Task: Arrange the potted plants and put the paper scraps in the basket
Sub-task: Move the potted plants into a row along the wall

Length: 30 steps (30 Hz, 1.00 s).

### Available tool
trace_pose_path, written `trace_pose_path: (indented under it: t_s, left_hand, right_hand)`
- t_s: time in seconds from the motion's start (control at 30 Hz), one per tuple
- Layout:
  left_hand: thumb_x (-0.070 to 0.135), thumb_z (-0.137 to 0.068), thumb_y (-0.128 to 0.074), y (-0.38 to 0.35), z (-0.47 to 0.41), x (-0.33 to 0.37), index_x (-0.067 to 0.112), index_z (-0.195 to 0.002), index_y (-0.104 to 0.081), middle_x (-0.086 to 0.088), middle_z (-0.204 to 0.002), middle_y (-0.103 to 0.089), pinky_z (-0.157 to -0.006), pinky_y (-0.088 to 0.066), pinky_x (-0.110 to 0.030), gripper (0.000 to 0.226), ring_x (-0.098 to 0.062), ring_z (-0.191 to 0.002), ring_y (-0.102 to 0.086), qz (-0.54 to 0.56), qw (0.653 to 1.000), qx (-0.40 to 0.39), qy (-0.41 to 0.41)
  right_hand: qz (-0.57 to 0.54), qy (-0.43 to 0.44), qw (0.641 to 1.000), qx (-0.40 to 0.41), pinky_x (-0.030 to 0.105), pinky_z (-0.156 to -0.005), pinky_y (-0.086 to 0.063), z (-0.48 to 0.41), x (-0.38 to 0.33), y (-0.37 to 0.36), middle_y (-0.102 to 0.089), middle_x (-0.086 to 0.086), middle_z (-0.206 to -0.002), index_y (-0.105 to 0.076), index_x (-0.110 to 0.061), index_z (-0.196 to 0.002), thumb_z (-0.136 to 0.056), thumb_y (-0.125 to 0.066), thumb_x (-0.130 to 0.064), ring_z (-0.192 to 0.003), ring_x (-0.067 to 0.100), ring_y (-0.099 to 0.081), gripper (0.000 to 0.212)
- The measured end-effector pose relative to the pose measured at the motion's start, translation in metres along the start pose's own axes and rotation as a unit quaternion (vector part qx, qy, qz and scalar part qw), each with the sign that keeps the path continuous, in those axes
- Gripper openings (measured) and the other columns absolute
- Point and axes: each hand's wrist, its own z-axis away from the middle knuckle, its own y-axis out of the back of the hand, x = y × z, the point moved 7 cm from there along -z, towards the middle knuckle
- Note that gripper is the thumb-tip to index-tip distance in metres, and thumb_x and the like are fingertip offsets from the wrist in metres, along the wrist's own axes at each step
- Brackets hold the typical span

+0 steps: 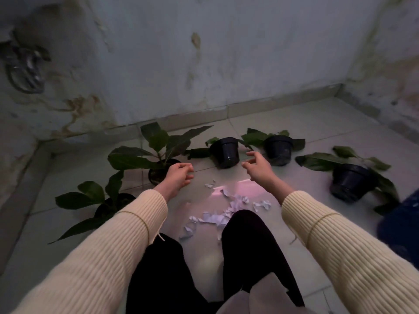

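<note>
Several black potted plants sit on the tiled floor. Two stand upright at the left: one [158, 171] just behind my left hand [179, 177], another [113, 205] nearer me. Three lie tipped over: a middle pot [225, 152], one to its right [278, 150] and one at far right [350, 182]. White paper scraps [224, 211] lie scattered between my knees and the pots. My left hand hovers with loosely curled fingers and holds nothing. My right hand [257, 166] hovers open just in front of the middle pot, touching nothing.
A stained wall and skirting [204, 109] close off the back and both sides. A dark blue object [401, 220] sits at the right edge. My black-clad legs [244, 245] fill the near floor. Metal rings [25, 71] hang on the left wall.
</note>
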Motion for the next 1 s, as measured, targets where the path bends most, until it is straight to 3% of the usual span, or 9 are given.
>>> trace_pose_path:
  t_s: [0.2, 0.33, 0.53, 0.67, 0.8, 0.9, 1.0]
  left_hand:
    - [0.015, -0.095, -0.047, -0.054, 0.008, 0.015, 0.013, -0.106, -0.056, -0.003, -0.091, -0.059, -0.064, -0.045, -0.023, 0.014, -0.013, -0.071, -0.056, -0.009, 0.999, -0.039, -0.027]
    - [0.016, -0.095, -0.048, -0.075, 0.006, 0.008, 0.012, -0.109, -0.056, -0.006, -0.101, -0.06, -0.067, -0.048, -0.024, 0.017, -0.015, -0.076, -0.056, -0.016, 0.998, -0.053, -0.011]
    - [0.012, -0.094, -0.047, -0.092, -0.017, 0.005, 0.011, -0.108, -0.056, -0.009, -0.104, -0.059, -0.064, -0.046, -0.024, 0.017, -0.015, -0.074, -0.056, -0.005, 0.998, -0.065, 0.007]
    - [0.017, -0.096, -0.046, -0.102, -0.048, 0.008, 0.008, -0.12, -0.054, -0.008, -0.11, -0.059, -0.071, -0.048, -0.025, 0.027, -0.019, -0.09, -0.058, -0.004, 0.998, -0.061, 0.024]
    - [0.019, -0.097, -0.045, -0.11, -0.085, 0.002, 0.009, -0.12, -0.052, -0.008, -0.112, -0.059, -0.071, -0.049, -0.026, 0.027, -0.018, -0.089, -0.058, 0.014, 0.997, -0.048, 0.064]
    - [0.021, -0.097, -0.044, -0.114, -0.118, -0.006, 0.012, -0.122, -0.05, -0.008, -0.114, -0.058, -0.083, -0.049, -0.033, 0.027, -0.022, -0.099, -0.058, 0.025, 0.994, -0.033, 0.105]
    - [0.024, -0.097, -0.043, -0.118, -0.158, -0.011, 0.013, -0.124, -0.048, -0.008, -0.115, -0.056, -0.086, -0.048, -0.034, 0.03, -0.023, -0.102, -0.057, 0.036, 0.99, -0.024, 0.137]
  right_hand:
    - [-0.015, -0.022, 0.999, 0.044, 0.039, -0.073, -0.051, 0.015, 0.032, 0.045, -0.056, 0.0, -0.089, -0.046, -0.015, -0.129, -0.09, -0.056, -0.019, -0.081, 0.02, -0.057, 0.04]
    - [-0.02, -0.047, 0.997, 0.05, 0.03, -0.057, -0.049, 0.022, 0.053, 0.053, -0.057, 0.003, -0.089, -0.046, -0.017, -0.128, -0.091, -0.055, -0.018, -0.073, 0.018, -0.056, 0.038]
    - [-0.016, -0.072, 0.996, 0.041, 0.033, -0.061, -0.052, 0.013, 0.07, 0.052, -0.06, 0.007, -0.095, -0.044, -0.016, -0.131, -0.092, -0.054, -0.016, -0.078, 0.02, -0.059, 0.039]
    - [-0.008, -0.091, 0.996, 0.026, 0.033, -0.062, -0.052, -0.013, 0.077, 0.05, -0.061, 0.007, -0.096, -0.044, -0.015, -0.131, -0.093, -0.053, -0.017, -0.077, 0.02, -0.06, 0.039]
    - [-0.004, -0.124, 0.992, -0.001, 0.032, -0.061, -0.051, -0.054, 0.088, 0.034, -0.06, 0.005, -0.095, -0.045, -0.016, -0.129, -0.092, -0.053, -0.017, -0.077, 0.02, -0.061, 0.038]
    - [-0.017, -0.143, 0.989, -0.03, 0.032, -0.061, -0.048, -0.09, 0.095, 0.015, -0.058, 0.009, -0.099, -0.044, -0.015, -0.128, -0.092, -0.051, -0.016, -0.075, 0.022, -0.059, 0.037]
    - [-0.022, -0.153, 0.987, -0.053, 0.03, -0.059, -0.048, -0.132, 0.101, -0.006, -0.057, 0.005, -0.094, -0.043, -0.013, -0.13, -0.091, -0.052, -0.017, -0.074, 0.021, -0.058, 0.039]
